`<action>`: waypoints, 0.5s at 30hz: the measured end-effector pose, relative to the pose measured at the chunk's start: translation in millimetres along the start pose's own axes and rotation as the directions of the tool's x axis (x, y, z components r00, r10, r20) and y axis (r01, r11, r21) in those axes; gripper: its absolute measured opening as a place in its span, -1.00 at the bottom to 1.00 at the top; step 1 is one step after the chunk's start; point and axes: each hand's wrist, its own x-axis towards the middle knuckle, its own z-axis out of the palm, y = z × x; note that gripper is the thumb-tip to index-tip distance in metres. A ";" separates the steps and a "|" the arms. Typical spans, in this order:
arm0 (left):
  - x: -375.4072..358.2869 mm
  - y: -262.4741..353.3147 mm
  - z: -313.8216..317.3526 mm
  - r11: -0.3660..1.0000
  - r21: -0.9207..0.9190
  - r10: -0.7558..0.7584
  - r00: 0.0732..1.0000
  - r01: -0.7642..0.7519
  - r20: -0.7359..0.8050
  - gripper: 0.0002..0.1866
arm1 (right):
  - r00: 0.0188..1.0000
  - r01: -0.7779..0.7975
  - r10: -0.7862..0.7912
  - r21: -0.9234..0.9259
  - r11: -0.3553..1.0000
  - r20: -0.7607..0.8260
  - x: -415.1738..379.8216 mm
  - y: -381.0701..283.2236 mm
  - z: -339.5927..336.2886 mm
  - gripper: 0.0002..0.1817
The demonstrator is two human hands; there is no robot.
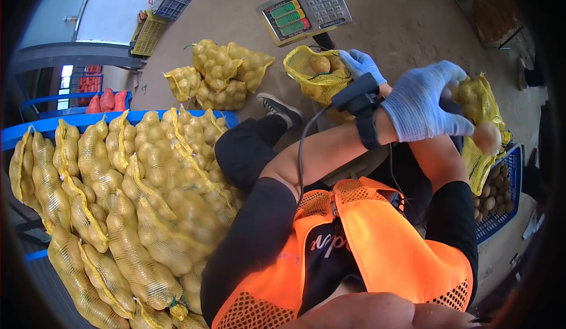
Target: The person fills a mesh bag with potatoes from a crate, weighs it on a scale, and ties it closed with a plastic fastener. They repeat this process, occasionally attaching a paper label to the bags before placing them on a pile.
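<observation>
Head view is showing the gloved right hand (362, 63) resting at the right rim of a yellow mesh bag (309, 87), fingers lying together; whether they are pinching the mesh, I cannot tell. Potatoes (320, 64) are sitting inside, below a scale display (305, 10). The left hand (425, 102) is crossing over the right forearm, fingers spread, thumb near a blurred potato (488, 138). Filled bags (106, 161) are lying up to the blue rack's (35, 130) far edge.

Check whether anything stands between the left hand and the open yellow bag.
Yes: in this view, the right hand, at the rim of the open yellow bag, lies partly across the direct line from the left hand.
</observation>
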 end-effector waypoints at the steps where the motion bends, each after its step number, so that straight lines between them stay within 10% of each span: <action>1: 1.8 -7.3 -6.9 0.963 0.205 0.192 0.979 -0.175 -0.066 -0.31 | 0.999 -0.040 0.041 0.039 0.998 -0.006 0.3 1.5 -4.6 -0.73; 3: 4.0 -31.3 -54.0 0.752 0.617 0.425 0.887 -0.234 -0.182 -0.30 | 0.993 0.088 -0.088 -0.007 0.996 0.073 -2.2 4.7 -19.1 -0.73; 6: -26.0 -81.1 -135.3 0.376 0.875 0.265 0.869 0.306 -0.418 -0.27 | 0.999 -0.024 0.022 0.082 0.996 0.033 -28.3 -24.2 -21.2 -0.67; 7: -45.4 -103.4 -155.1 0.222 0.793 -0.043 0.818 0.567 -0.573 -0.27 | 0.999 -0.049 0.049 0.077 0.996 0.008 -29.6 -28.6 -22.4 -0.65; 9: -90.0 -178.4 -208.1 0.306 0.668 -0.528 0.705 0.678 -0.474 -0.50 | 1.000 -0.003 0.003 0.087 0.996 0.006 -31.0 -34.4 -28.5 -0.66; 10: -94.1 -172.8 -216.3 0.307 0.667 -0.529 0.704 0.679 -0.474 -0.50 | 0.999 0.038 -0.038 0.096 0.995 -0.001 -32.0 -37.4 -31.8 -0.67; 12: -98.7 -159.1 -219.3 0.844 0.153 -0.364 0.759 0.514 -0.540 -0.77 | 0.996 0.086 -0.086 0.097 0.992 0.002 -38.8 -52.8 -34.5 -0.66; 15: -92.6 -114.0 -207.9 0.912 0.080 -0.277 0.746 0.403 -0.606 -0.83 | 0.992 0.128 -0.126 0.088 0.988 -0.030 -53.1 -60.2 -35.2 -0.64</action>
